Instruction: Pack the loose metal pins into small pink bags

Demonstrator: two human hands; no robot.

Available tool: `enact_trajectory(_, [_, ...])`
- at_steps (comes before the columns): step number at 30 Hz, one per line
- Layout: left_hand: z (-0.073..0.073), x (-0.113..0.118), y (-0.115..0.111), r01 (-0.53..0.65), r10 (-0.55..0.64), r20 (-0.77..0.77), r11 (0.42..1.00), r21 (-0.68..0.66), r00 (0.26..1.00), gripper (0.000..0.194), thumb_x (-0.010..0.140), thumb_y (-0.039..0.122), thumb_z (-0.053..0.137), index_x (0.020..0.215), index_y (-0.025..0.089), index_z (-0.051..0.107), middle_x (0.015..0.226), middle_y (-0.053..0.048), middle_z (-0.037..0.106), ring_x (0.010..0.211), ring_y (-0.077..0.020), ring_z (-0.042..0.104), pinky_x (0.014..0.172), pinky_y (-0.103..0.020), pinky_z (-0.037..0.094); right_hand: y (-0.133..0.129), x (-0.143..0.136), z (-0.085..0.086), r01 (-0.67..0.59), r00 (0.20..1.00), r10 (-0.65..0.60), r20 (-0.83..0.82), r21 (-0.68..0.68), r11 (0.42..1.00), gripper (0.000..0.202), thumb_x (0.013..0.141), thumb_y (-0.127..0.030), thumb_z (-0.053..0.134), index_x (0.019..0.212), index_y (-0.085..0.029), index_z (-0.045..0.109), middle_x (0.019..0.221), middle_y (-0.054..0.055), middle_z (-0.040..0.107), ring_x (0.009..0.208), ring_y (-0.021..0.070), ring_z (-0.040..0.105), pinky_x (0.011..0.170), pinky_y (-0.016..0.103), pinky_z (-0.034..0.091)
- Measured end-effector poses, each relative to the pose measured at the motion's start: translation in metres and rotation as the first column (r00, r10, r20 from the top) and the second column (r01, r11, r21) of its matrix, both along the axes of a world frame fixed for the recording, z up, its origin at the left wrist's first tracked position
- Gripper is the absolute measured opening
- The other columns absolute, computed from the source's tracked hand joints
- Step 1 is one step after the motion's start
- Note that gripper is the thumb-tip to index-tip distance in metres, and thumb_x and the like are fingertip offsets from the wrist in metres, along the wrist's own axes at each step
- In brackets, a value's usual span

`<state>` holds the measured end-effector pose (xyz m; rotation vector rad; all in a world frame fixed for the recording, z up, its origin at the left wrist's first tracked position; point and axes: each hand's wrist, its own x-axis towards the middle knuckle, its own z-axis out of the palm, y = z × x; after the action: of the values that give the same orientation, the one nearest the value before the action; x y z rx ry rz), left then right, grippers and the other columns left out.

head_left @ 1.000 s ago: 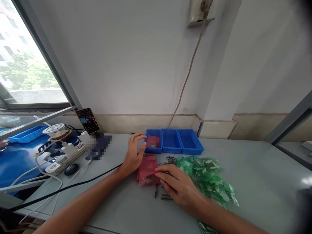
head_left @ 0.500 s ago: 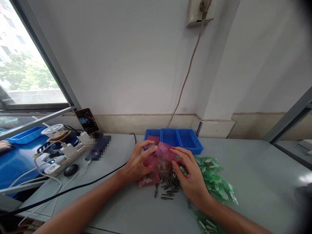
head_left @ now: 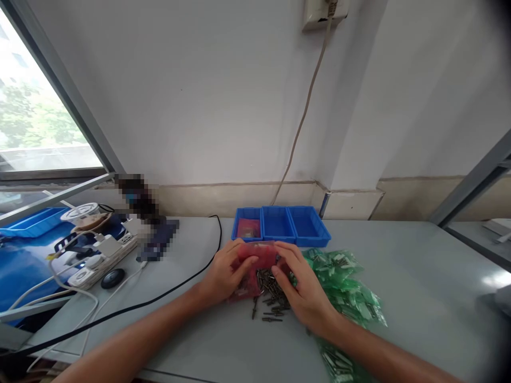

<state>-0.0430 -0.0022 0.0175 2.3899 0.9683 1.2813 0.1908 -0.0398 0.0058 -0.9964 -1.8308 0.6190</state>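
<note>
Between my hands is a pink plastic bag, pinched at its left side by my left hand and at its right side by my right hand. Its contents are hard to make out. Beneath it, partly hidden by my left fingers, another pink bag lies on the table. A heap of small metal pins is spread below the held bag, with a few loose ones nearer me. Green plastic bags with metal parts inside lie beside and under my right forearm.
Behind my hands stands a blue tray with three compartments; a pink bag sits in the left one. A black cable crosses the table on the left, near a power strip and a black mouse-like object.
The held pink bag has been drawn down toward me and folded or flattened lengthwise. My hands have shifted away from the tray, uncovering the pink bag in its left compartment.
</note>
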Motion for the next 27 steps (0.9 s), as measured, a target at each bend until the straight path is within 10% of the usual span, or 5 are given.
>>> enact_trajectory(5, [0.002,0.005,-0.003,0.068,-0.067,0.022,0.998,-0.016,0.997,0.024,0.108,0.035,0.063,0.101,0.017,0.077,0.095,-0.007,0.068,0.089,-0.021,0.064,0.082,-0.033,0.054,-0.002,-0.004,-0.002,0.008,0.981,-0.039,-0.188,-0.164,0.986,0.046,0.11,-0.038,0.056,0.153,-0.032,0.041,0.102,0.003,0.069,0.083,0.0224,0.064,0.08,0.038,0.056])
enact_trajectory(13, [0.002,-0.001,-0.001,0.139,-0.13,-0.073,0.98,0.141,0.989,0.043,0.112,0.038,0.052,0.084,0.013,0.075,0.173,-0.017,0.034,0.145,-0.0364,0.049,0.108,-0.048,0.051,0.0,-0.006,0.007,-0.076,0.886,-0.052,-0.46,-0.257,0.963,0.016,0.108,-0.042,0.06,0.117,-0.028,0.057,0.09,-0.002,0.062,0.066,0.0148,0.058,0.06,0.027,0.052])
enact_trajectory(20, [-0.002,-0.008,0.005,0.195,-0.135,-0.247,0.952,0.237,0.96,0.042,0.117,0.036,0.039,0.116,0.017,0.077,0.144,-0.011,0.071,0.145,-0.0338,0.046,0.12,-0.056,0.038,0.006,-0.004,0.005,-0.107,0.87,-0.103,-0.483,-0.387,0.916,0.023,0.107,-0.038,0.056,0.11,-0.023,0.073,0.072,-0.002,0.062,0.06,0.0147,0.055,0.059,0.027,0.047])
enact_trajectory(27, [-0.005,-0.007,0.002,0.157,-0.116,-0.212,0.969,0.191,0.97,0.038,0.112,0.024,0.045,0.144,0.019,0.063,0.139,-0.011,0.072,0.136,-0.0295,0.053,0.116,-0.051,0.046,0.006,-0.007,0.001,-0.18,0.871,-0.027,-0.491,-0.369,0.912,0.027,0.106,-0.048,0.063,0.121,-0.026,0.067,0.089,-0.002,0.063,0.056,0.0103,0.052,0.053,0.025,0.043])
